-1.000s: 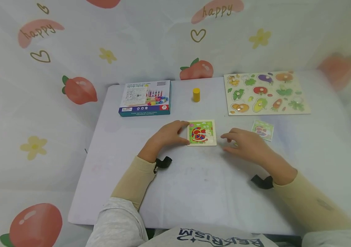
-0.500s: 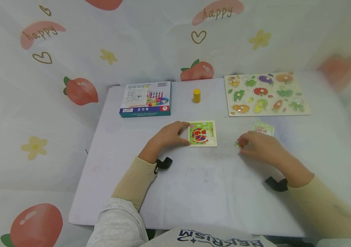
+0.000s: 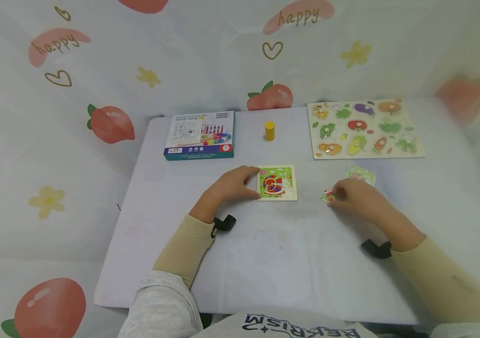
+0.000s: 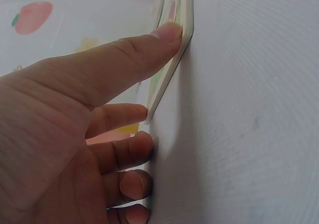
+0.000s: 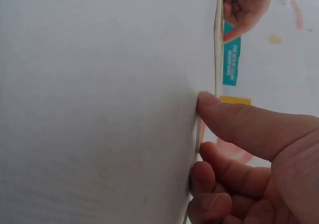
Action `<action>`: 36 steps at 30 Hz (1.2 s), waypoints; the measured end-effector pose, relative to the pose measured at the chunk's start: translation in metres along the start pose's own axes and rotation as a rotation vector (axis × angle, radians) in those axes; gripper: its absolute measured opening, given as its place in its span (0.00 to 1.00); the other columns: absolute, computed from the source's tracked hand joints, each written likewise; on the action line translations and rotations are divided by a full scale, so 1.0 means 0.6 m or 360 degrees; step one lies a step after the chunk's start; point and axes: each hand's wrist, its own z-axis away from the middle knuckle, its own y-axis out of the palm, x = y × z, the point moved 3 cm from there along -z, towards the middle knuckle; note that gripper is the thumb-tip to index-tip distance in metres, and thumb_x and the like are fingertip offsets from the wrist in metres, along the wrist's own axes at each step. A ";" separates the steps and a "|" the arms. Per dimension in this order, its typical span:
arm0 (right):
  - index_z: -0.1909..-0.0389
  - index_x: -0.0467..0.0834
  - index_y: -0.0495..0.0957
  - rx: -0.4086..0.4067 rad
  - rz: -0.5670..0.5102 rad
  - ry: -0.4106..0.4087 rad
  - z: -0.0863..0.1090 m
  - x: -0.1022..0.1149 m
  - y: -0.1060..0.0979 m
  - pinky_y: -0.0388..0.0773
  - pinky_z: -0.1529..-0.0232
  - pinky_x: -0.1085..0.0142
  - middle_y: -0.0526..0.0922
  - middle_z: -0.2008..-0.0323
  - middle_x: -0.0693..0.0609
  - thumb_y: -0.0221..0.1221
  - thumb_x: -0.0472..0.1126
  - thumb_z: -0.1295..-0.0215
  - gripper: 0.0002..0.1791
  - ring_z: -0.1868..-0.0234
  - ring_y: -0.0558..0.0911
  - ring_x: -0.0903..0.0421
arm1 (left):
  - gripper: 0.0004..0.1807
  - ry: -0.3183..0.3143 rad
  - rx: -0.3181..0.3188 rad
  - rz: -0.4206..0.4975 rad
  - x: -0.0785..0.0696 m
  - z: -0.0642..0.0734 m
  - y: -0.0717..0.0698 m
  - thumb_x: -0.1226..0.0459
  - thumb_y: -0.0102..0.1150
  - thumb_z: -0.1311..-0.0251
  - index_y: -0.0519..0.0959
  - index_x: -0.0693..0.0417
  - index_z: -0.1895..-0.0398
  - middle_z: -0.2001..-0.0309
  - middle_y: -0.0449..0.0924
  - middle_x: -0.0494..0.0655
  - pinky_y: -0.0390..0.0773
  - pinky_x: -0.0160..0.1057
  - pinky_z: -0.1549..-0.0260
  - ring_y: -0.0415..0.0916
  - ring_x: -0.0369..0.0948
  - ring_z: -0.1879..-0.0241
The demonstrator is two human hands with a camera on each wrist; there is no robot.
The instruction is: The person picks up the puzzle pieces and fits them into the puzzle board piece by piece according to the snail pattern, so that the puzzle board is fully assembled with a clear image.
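Note:
A small square jigsaw puzzle (image 3: 276, 183) in a pale wooden frame, with a red and blue spiral picture, lies flat on the table. My left hand (image 3: 233, 183) holds it at its left edge, thumb (image 4: 167, 32) at the near corner and index fingertip at the far one. Right of it, my right hand (image 3: 358, 199) pinches a small puzzle piece (image 3: 327, 196), printed red and green, between thumb (image 5: 209, 100) and index finger. The piece lies low at the tabletop and the fingers hide part of it. Behind that hand a small picture card (image 3: 362, 173) is partly covered.
At the back left stands a flat bead-set box (image 3: 199, 136). A yellow cylinder (image 3: 269, 131) stands upright near the back middle. A large vegetable peg puzzle board (image 3: 366, 129) lies at the back right. A printed cloth (image 3: 206, 56) hangs behind the table.
My right hand has moved right, away from the framed puzzle, to the loose piece and pinched it; the piece has then turned slightly. The left hand stays on the framed puzzle.

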 end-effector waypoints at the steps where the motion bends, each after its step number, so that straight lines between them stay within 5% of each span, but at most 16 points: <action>1: 0.55 0.31 0.82 -0.0002 -0.0018 0.0012 -0.001 -0.002 0.000 0.76 0.50 0.45 0.84 0.61 0.42 0.73 0.42 0.41 0.20 0.58 0.79 0.45 | 0.48 0.0002 0.0000 0.0000 0.000 0.000 0.000 0.47 0.75 0.44 0.64 0.43 0.22 0.53 0.71 0.46 0.71 0.45 0.52 0.67 0.43 0.50; 9: 0.58 0.32 0.82 0.0027 -0.0106 0.0073 -0.005 -0.004 0.000 0.74 0.60 0.55 0.81 0.68 0.48 0.74 0.42 0.42 0.19 0.65 0.76 0.49 | 0.48 0.0008 0.0004 0.0000 -0.002 0.000 -0.002 0.47 0.75 0.44 0.64 0.43 0.22 0.53 0.71 0.47 0.71 0.45 0.53 0.67 0.43 0.50; 16: 0.55 0.31 0.81 0.0026 -0.0132 0.0089 -0.009 0.000 -0.004 0.75 0.55 0.50 0.81 0.62 0.43 0.72 0.41 0.43 0.21 0.60 0.76 0.46 | 0.47 0.0013 0.0005 0.0008 -0.001 -0.001 0.000 0.47 0.75 0.44 0.65 0.43 0.22 0.53 0.71 0.46 0.71 0.45 0.53 0.67 0.43 0.50; 28: 0.54 0.38 0.80 -0.0035 -0.0120 0.0032 -0.005 0.041 -0.033 0.71 0.69 0.59 0.83 0.60 0.47 0.68 0.40 0.44 0.18 0.69 0.73 0.52 | 0.48 -0.0005 0.0000 -0.0013 0.000 -0.001 0.001 0.47 0.76 0.45 0.65 0.43 0.22 0.52 0.72 0.46 0.72 0.44 0.51 0.67 0.43 0.49; 36: 0.54 0.39 0.79 -0.0030 -0.0185 0.0024 -0.019 0.067 -0.036 0.71 0.67 0.59 0.84 0.59 0.47 0.68 0.39 0.45 0.17 0.69 0.74 0.51 | 0.48 0.0003 0.0002 -0.0002 -0.002 0.000 0.000 0.47 0.75 0.44 0.65 0.43 0.22 0.52 0.72 0.46 0.71 0.44 0.52 0.67 0.43 0.49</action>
